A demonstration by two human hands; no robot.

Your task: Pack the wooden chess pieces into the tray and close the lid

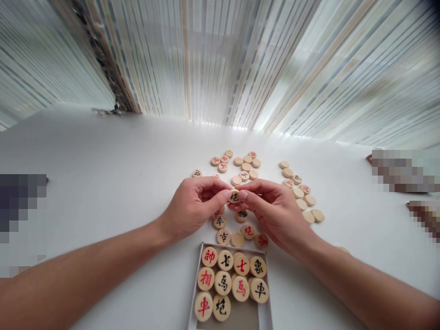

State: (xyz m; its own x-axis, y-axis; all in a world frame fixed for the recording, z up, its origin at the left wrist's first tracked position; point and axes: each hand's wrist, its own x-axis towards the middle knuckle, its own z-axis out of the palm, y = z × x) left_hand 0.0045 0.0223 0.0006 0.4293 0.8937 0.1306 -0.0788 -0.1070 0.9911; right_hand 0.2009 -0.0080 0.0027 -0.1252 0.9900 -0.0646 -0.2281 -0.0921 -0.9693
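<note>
We hold the wooden disc (234, 196) above the worktop (120, 183), just beyond the box (193, 298), with fingers (225, 195) of left hand (192, 205) and right hand (279, 214) pinched on its rim. We judge it light, rigid and smooth: grip the rim.

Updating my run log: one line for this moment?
left hand and right hand: pinching one chess piece | box: partly filled | loose pieces: scattered on table

We pinch wooden disc (234, 196) between left hand (192, 204) and right hand (275, 213), black character facing up. Box (240, 317) at 6 o'clock of hands, discs packed in rows. Loose discs (245, 167) on white table (113, 183) at 12 and 2 o'clock.
</note>
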